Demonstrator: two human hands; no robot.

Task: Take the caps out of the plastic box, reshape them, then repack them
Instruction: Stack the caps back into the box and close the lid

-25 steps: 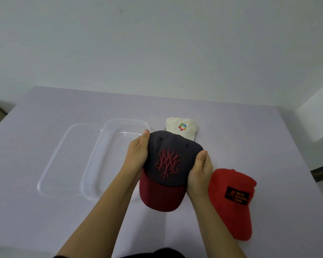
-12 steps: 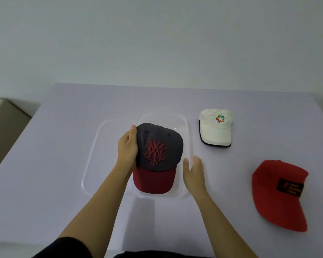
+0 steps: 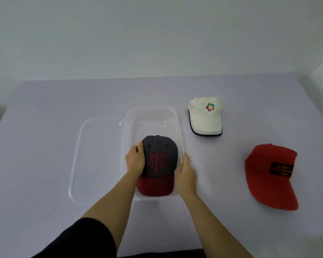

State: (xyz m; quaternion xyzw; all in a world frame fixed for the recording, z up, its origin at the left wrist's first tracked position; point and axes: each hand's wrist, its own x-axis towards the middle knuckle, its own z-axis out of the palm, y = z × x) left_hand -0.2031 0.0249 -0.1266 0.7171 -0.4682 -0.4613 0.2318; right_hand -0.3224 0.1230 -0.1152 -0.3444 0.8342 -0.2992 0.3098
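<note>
A dark grey cap (image 3: 159,161) with a red emblem and dark red brim sits in the near end of the clear plastic box (image 3: 153,116). My left hand (image 3: 135,161) holds the cap's left side, thumb over the crown. My right hand (image 3: 186,174) lies with straight fingers along the box's right wall, just apart from the cap. A white cap (image 3: 205,116) with a coloured logo lies right of the box. A red cap (image 3: 270,175) with a black patch lies at the near right.
The box's clear lid (image 3: 97,157) lies flat against the box's left side. Everything rests on a pale lilac table (image 3: 45,127), with a white wall behind.
The grey cap has come down from above the table into the near end of the box. My right hand has let go of it and now lies by the box's right wall.
</note>
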